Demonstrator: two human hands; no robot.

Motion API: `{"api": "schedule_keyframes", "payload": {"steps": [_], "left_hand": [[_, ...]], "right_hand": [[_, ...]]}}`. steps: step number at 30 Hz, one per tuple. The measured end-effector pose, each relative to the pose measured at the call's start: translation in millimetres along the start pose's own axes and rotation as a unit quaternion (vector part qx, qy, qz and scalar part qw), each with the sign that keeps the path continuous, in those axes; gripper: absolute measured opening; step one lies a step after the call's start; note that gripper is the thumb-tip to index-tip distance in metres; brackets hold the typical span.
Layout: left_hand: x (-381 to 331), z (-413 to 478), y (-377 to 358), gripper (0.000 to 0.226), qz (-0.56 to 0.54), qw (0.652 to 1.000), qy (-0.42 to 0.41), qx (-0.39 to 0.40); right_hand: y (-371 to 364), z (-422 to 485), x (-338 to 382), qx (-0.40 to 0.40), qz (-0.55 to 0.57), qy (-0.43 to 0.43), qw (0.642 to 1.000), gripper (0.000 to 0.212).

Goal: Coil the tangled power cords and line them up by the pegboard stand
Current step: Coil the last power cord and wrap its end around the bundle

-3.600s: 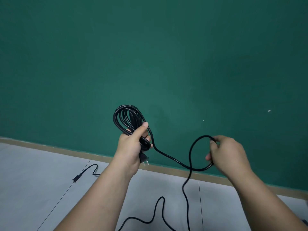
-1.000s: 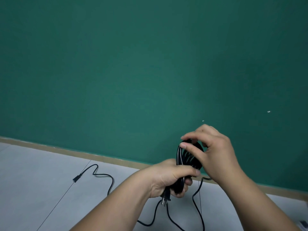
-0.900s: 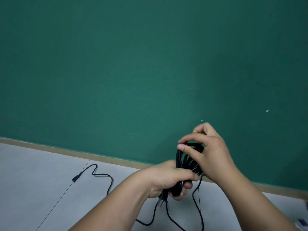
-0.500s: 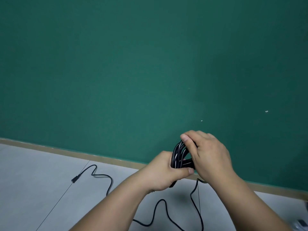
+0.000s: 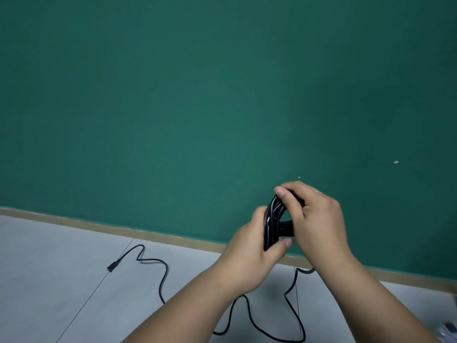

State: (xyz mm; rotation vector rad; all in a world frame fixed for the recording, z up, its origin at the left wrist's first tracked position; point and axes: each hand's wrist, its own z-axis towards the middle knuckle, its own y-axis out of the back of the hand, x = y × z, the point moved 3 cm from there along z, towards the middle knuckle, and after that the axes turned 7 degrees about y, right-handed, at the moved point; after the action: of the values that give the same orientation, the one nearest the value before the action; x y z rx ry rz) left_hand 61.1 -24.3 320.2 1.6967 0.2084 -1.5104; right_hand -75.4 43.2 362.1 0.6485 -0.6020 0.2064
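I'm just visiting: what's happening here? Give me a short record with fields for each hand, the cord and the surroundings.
left hand: grips the coiled cord low, thumb across it
right hand: fingers curled over the coil's top
loose cord: trails over the floor to a connector at left
backdrop: green wall

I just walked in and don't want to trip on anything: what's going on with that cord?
A person is coiling a black power cord. The left hand grips the coil from below, and the right hand holds its top, fingers curled over the strands. The loose tail trails across the grey floor to a connector near the green wall. No pegboard stand is in view.
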Motion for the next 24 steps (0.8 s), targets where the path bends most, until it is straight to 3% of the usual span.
{"api": "schedule_keyframes", "payload": {"steps": [4,7,9,14,19,24], "left_hand": [[2.2,5.8,-8.9,0.029,0.172,0.985,0.024,-0.002],[-3.6,5.8,-6.5,0.023,0.204,0.977,0.022,-0.054],[2.9,8.1,-2.1,0.018,0.18,0.982,0.031,-0.035],[19.4,4.6,4.4,0.01,0.019,0.991,0.078,0.107],[21.8,5.5,4.2,0.016,0.001,0.994,0.061,0.089],[18.0,11.9,12.1,0.036,-0.015,0.995,0.076,0.055]], "right_hand": [[-8.9,-2.8,-11.3,0.032,-0.11,0.012,0.993,0.022],[-15.8,-0.5,-7.2,0.051,-0.177,0.034,0.982,0.034],[-18.7,-0.2,-3.9,0.058,-0.183,0.053,0.98,0.04],[-28.4,-6.6,-0.8,0.103,-0.122,0.128,0.979,0.039],[-32.2,-6.2,-6.0,0.094,-0.02,0.069,0.993,0.023],[-28.1,-3.9,-6.7,0.132,0.109,-0.02,0.985,0.032]]}}
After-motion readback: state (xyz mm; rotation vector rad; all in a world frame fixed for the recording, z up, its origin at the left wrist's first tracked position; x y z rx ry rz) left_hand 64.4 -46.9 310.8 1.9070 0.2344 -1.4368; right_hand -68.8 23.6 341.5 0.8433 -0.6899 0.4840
